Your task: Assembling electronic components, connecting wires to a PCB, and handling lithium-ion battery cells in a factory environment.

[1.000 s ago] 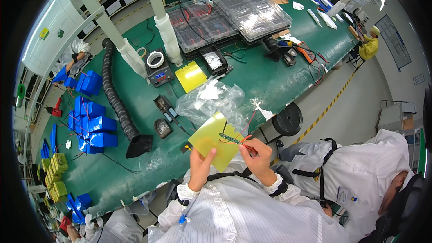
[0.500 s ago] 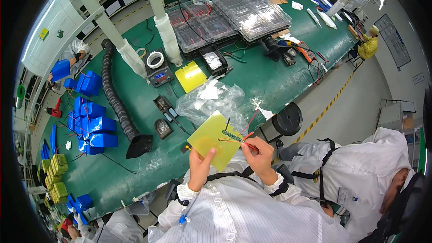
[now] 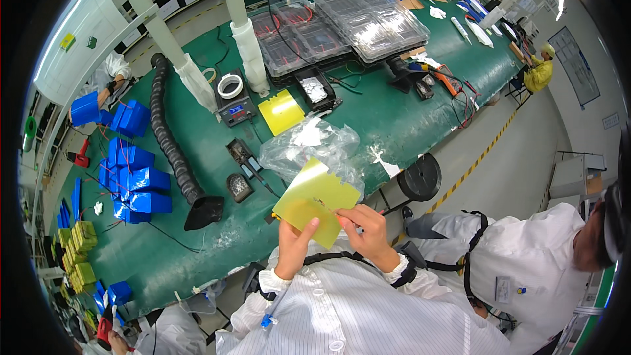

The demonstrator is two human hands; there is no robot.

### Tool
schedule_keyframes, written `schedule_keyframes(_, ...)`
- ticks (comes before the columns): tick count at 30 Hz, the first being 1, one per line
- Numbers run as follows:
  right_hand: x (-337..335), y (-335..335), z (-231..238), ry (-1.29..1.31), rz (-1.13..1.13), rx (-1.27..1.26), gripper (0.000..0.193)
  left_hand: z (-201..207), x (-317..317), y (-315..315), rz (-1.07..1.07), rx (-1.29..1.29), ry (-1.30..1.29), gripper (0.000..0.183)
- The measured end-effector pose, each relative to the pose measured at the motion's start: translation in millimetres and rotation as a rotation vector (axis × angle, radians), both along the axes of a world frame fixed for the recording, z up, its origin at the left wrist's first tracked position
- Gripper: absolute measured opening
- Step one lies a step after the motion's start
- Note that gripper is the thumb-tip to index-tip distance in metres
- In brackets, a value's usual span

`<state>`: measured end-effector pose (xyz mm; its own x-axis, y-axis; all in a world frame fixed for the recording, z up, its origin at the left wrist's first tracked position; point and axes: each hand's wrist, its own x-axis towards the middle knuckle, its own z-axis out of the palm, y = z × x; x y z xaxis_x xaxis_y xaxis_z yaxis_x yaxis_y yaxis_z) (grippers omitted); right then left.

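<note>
My left hand point(image 3: 296, 246) grips a translucent yellow sheet point(image 3: 309, 190) by its lower left part, thumb on top. The sheet is tilted above the table's front edge, and its upper right edge is notched. My right hand point(image 3: 368, 229) is closed in a pinch, its fingertips against the sheet's right part; what they hold is hidden. A small dark mark or part point(image 3: 320, 202) shows on the sheet near those fingertips, too small to make out. A speck of red shows beside the right hand's knuckles. Under the sheet's far edge lies a crumpled clear plastic bag point(image 3: 289, 148).
On the green table point(image 3: 263, 236) are a soldering station point(image 3: 235, 112), an iron holder point(image 3: 243, 158), a black hose point(image 3: 167, 131), blue packs point(image 3: 141, 181), another yellow sheet point(image 3: 281, 112) and clear trays point(image 3: 371, 20). A co-worker in white point(image 3: 519, 256) is close on my right.
The small green circuit board with red and black wires, held over the sheet before, is out of sight. My right hand has moved slightly left onto the sheet. The co-worker at right has shifted.
</note>
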<state>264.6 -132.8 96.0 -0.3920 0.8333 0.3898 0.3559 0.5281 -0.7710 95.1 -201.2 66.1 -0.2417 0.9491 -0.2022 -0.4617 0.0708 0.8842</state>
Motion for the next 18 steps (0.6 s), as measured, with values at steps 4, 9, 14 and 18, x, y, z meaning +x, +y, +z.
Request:
schedule_keyframes(4, 0, 0, -5, -0.012, -0.011, 0.017, 0.02, 4, 0, -2, 0.003, 0.037, 0.02, 0.047)
schedule_keyframes(9, -1, -9, -34, 0.369, -0.102, -0.582, 0.022, -5, -1, -7, -0.031, 0.041, -0.007, 0.052)
schedule_keyframes(14, -4, -12, -14, 0.676, -0.114, -0.963, 0.026, -17, -2, -16, -0.047, 0.055, -0.072, 0.056)
schedule_keyframes(18, 3, -18, -21, 0.605, 0.08, -1.271, 0.024, -23, -1, -24, -0.129, 0.018, -0.067, 0.058)
